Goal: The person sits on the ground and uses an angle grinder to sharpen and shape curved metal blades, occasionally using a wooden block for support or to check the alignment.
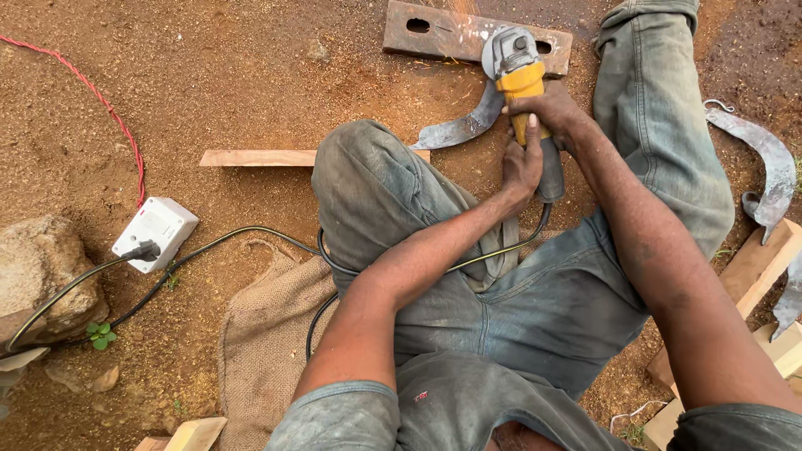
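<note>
I see red, gritty dirt ground [251,75] spread all round my grips, and I sit on it in worn grey jeans. Left of and below my grips lies a coarse burlap sack [263,342], rough woven, with a black cable [217,242] running across it to a white square socket box [156,228]. Just above the grips a flat rusty steel plate [443,33] with oblong slots lies on the dirt, and a pale wooden plank [259,158] lies to the left. Under the grips sits a curved, dull grey metal blade [459,129], its tip sweeping left. My right hand [551,113] is clamped round the yellow angle grinder [522,75]; my left hand [522,167] is wrapped closed on its dark rear handle, disc meeting the blade by the plate
</note>
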